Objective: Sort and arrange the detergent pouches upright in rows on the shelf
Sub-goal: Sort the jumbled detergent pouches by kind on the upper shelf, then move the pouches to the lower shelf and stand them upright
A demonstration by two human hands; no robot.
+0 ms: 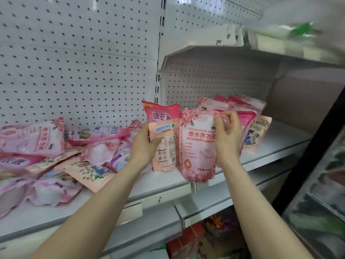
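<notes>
Head view: one pegboard back panel (pixel 74 62), one white shelf (pixel 104 200). Left heap (pixel 56 156): roughly ten pink and peach detergent pouches lying flat; overlap blocks an exact count. Right cluster (pixel 246 105): about five pouches standing at the back. Mid-shelf, three upright: one floral pouch (pixel 197 146) at the front edge, one peach pouch (pixel 165 146) touching its left side, one deep-pink pouch (pixel 160 111) behind. Two grips: right grip (pixel 226 135) pinching the floral pouch's top corner, left grip (pixel 143 144) curled round the peach pouch's left edge.
</notes>
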